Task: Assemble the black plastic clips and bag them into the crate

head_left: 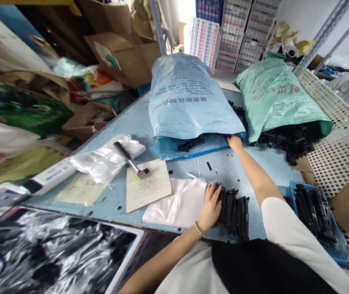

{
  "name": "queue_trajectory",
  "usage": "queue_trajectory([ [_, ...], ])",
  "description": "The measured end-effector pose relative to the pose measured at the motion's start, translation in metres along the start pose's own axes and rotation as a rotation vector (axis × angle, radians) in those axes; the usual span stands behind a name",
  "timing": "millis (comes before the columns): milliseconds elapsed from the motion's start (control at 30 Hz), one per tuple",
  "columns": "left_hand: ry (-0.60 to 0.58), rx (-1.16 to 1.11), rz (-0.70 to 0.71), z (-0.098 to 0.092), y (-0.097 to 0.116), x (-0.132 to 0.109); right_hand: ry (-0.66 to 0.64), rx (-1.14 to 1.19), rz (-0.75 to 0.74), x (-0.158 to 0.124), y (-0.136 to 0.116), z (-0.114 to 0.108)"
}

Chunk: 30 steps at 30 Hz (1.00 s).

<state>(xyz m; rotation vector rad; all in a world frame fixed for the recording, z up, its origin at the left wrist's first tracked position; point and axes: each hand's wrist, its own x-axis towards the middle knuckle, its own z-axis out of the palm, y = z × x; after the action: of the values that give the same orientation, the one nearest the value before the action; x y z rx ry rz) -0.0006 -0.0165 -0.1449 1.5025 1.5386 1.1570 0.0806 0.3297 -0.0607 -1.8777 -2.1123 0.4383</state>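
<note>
My left hand (pixel 211 206) rests with its fingers stretched flat against the left side of a row of black plastic parts (pixel 234 210) near the front edge of the blue table (pixel 137 122). My right hand (pixel 234 142) reaches far forward into the mouth of a blue woven sack (pixel 186 98) lying on the table. Its fingers are hidden inside the opening. More black parts (pixel 191 143) show in the sack's mouth.
A green sack (pixel 276 96) spilling black parts lies at the right, by a perforated white panel (pixel 342 139). A blue tray (pixel 315 212) of black parts sits at my right. Clear plastic bags (pixel 178 202), papers and a small hammer (pixel 131 161) lie left. Cardboard and crates stand behind.
</note>
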Motion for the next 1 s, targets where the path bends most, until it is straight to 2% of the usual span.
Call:
queue_trajectory([
  [100, 0.003, 0.014, 0.027, -0.013, 0.006, 0.009, -0.011, 0.067, 0.027, -0.002, 0.008, 0.0],
  [233, 0.01, -0.052, 0.05, -0.03, 0.017, 0.021, -0.032, 0.182, 0.058, -0.008, 0.003, -0.004],
  [333, 0.045, -0.197, 0.016, -0.04, 0.025, 0.036, 0.02, 0.259, 0.046, -0.034, -0.004, -0.008],
  [400, 0.069, -0.394, -0.087, -0.045, 0.032, 0.053, 0.061, 0.294, 0.015, -0.071, -0.006, -0.008],
  [500, 0.126, -0.825, -0.317, -0.052, 0.046, 0.085, 0.087, 0.344, -0.127, -0.154, -0.006, -0.009],
  [567, 0.156, -1.051, -0.409, -0.058, 0.056, 0.099, 0.096, 0.431, -0.466, -0.21, -0.004, -0.013],
  [600, 0.156, -1.098, -0.423, -0.062, 0.061, 0.102, 0.042, 0.458, -0.615, -0.232, -0.003, -0.018],
  [667, 0.115, -1.057, -0.404, -0.07, 0.07, 0.098, -0.051, 0.47, -0.769, -0.259, -0.002, -0.032],
  [733, 0.027, -0.933, -0.371, -0.077, 0.08, 0.083, -0.026, 0.395, -0.787, -0.262, 0.0, -0.047],
  [800, -0.084, -0.854, -0.372, -0.081, 0.089, 0.065, 0.06, 0.246, -0.793, -0.249, 0.001, -0.059],
  [867, -0.181, -0.852, -0.414, -0.082, 0.098, 0.05, 0.073, 0.112, -0.845, -0.234, 0.001, -0.064],
  [933, -0.206, -0.871, -0.452, -0.08, 0.104, 0.041, 0.02, 0.105, -0.862, -0.224, -0.004, -0.064],
  [1000, -0.156, -0.873, -0.462, -0.078, 0.105, 0.039, -0.064, 0.233, -0.774, -0.223, -0.011, -0.062],
])
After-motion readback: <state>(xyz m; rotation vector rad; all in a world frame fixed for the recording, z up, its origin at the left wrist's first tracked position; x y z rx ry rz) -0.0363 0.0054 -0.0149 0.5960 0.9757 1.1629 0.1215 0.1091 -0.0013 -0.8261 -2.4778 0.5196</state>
